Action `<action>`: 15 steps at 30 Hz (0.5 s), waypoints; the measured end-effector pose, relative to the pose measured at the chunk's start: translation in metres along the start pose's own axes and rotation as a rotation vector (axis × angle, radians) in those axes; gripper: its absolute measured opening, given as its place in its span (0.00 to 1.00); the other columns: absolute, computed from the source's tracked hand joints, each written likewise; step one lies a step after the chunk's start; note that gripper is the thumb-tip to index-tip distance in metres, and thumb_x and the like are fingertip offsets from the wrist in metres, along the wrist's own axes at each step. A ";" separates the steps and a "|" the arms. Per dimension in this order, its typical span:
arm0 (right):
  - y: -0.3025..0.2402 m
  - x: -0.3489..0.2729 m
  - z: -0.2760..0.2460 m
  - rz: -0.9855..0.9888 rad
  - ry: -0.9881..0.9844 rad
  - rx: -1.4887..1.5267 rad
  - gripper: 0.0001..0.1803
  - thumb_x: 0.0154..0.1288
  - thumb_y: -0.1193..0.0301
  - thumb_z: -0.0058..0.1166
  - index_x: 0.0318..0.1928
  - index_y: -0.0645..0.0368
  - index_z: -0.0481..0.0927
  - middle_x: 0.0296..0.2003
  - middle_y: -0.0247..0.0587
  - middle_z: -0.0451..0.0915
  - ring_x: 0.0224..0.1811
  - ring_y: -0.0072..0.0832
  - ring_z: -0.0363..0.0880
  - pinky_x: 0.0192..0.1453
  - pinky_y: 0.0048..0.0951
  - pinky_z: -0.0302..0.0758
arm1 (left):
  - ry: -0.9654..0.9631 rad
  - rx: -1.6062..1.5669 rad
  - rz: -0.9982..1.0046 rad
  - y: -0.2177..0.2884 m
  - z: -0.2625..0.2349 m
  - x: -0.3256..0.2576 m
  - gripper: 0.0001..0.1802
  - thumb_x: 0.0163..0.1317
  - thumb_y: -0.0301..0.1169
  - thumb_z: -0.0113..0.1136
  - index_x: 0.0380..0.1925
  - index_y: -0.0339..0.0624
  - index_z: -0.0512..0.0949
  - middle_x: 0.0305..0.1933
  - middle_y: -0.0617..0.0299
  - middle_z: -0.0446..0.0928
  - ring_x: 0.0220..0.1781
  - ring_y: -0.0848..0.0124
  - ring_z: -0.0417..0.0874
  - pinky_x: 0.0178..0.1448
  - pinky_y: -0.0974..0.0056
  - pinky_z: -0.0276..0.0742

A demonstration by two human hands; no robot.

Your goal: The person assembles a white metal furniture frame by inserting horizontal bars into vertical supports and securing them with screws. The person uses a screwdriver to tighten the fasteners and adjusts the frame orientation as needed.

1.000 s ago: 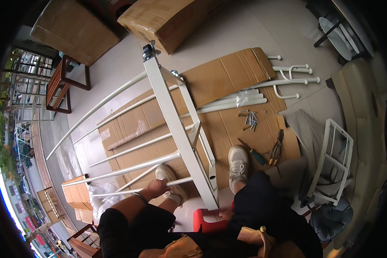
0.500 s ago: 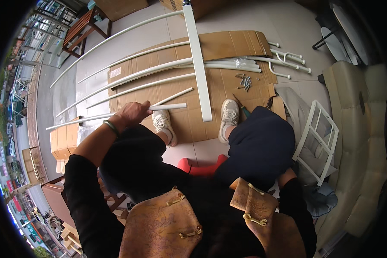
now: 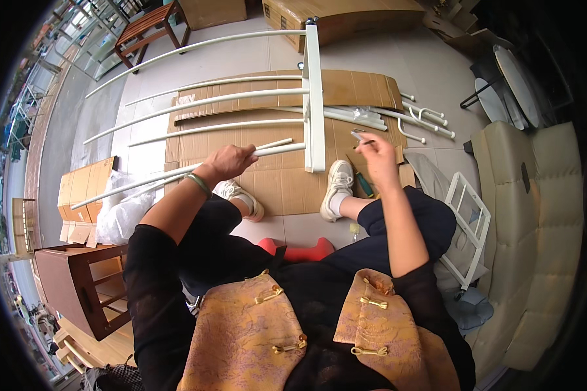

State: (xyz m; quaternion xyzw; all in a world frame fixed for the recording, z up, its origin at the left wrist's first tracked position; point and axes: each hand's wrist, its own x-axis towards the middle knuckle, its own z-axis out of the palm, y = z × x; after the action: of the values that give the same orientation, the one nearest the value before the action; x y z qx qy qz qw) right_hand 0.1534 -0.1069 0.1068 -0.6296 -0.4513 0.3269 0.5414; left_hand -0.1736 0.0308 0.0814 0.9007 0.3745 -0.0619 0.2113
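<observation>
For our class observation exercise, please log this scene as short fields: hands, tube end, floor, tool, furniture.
Left hand: grips white tube
Right hand: raised, holding small metallic item, exact kind unclear
Tube end: at white bar; insertion unclear
Floor: flattened cardboard
Tool: green handle, beside right shoe
Furniture: beige sofa, far right

Soft daylight is coming from the left, brightening the tiled floor (image 3: 424,65); fisheye distortion is curving the beige sofa (image 3: 528,215) while vignetting is blackening the corners.
</observation>
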 end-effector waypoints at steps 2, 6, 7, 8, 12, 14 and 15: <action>0.037 -0.004 0.024 0.125 -0.028 -0.033 0.11 0.64 0.78 0.50 0.45 0.64 0.81 0.26 0.34 0.80 0.29 0.17 0.76 0.36 0.21 0.74 | 0.027 0.010 -0.003 0.002 0.001 -0.001 0.16 0.69 0.46 0.45 0.41 0.47 0.71 0.24 0.47 0.77 0.31 0.46 0.79 0.35 0.46 0.74; 0.081 -0.013 0.035 0.178 -0.057 -0.118 0.10 0.65 0.77 0.50 0.45 0.65 0.80 0.28 0.33 0.79 0.30 0.16 0.75 0.37 0.19 0.72 | 0.043 -0.005 -0.013 0.004 0.004 -0.001 0.16 0.68 0.47 0.46 0.39 0.46 0.71 0.24 0.47 0.78 0.30 0.45 0.80 0.34 0.46 0.74; 0.085 -0.011 0.033 0.175 -0.078 -0.145 0.11 0.66 0.77 0.50 0.46 0.66 0.80 0.29 0.33 0.79 0.31 0.16 0.75 0.38 0.18 0.71 | 0.038 -0.003 -0.019 0.004 0.005 0.000 0.16 0.68 0.47 0.46 0.39 0.46 0.71 0.24 0.47 0.78 0.30 0.46 0.80 0.34 0.46 0.74; 0.088 -0.009 0.035 0.117 -0.069 -0.061 0.11 0.66 0.77 0.51 0.47 0.65 0.80 0.28 0.32 0.79 0.30 0.17 0.76 0.37 0.19 0.72 | 0.040 -0.007 -0.017 0.003 0.006 0.000 0.16 0.68 0.47 0.46 0.39 0.47 0.71 0.24 0.47 0.78 0.30 0.46 0.80 0.34 0.46 0.74; 0.087 -0.001 0.040 0.076 -0.082 -0.254 0.11 0.65 0.77 0.51 0.46 0.65 0.80 0.26 0.32 0.79 0.28 0.18 0.76 0.35 0.21 0.73 | 0.043 0.010 0.000 -0.001 0.007 0.002 0.16 0.67 0.48 0.47 0.38 0.47 0.72 0.25 0.48 0.78 0.30 0.47 0.80 0.33 0.46 0.74; 0.083 -0.001 0.044 0.134 -0.063 -0.240 0.10 0.65 0.77 0.52 0.45 0.64 0.81 0.26 0.32 0.79 0.27 0.18 0.75 0.33 0.21 0.73 | 0.041 0.031 0.011 -0.002 0.006 0.004 0.17 0.67 0.48 0.47 0.38 0.48 0.72 0.25 0.48 0.79 0.30 0.47 0.80 0.33 0.46 0.74; 0.080 -0.002 0.045 -0.001 -0.058 -0.300 0.10 0.64 0.76 0.53 0.44 0.63 0.81 0.25 0.34 0.79 0.27 0.19 0.75 0.33 0.23 0.72 | 0.040 0.041 0.011 0.000 0.007 0.005 0.17 0.67 0.49 0.47 0.38 0.48 0.72 0.25 0.49 0.79 0.30 0.47 0.80 0.33 0.46 0.75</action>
State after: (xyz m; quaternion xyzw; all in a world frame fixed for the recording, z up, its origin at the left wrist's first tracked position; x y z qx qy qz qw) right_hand 0.1293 -0.0919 0.0200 -0.6934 -0.5107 0.2738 0.4282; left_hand -0.1699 0.0312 0.0735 0.9079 0.3725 -0.0505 0.1855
